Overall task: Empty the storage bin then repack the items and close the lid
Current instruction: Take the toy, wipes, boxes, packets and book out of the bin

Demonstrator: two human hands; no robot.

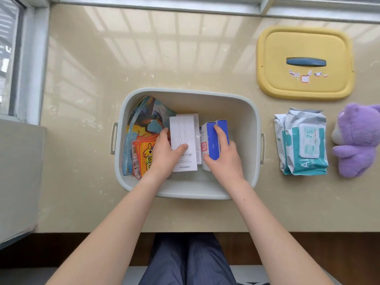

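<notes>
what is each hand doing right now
Left hand: grips the white cable box.
Right hand: grips the blue boxes.

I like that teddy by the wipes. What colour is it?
The teddy is purple, seen best in the head view.

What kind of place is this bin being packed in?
Probably a home, at a window ledge: window frames run along the top and left, the bin sits on a beige stone-like sill, and wipes and a plush toy lie beside it.
</notes>
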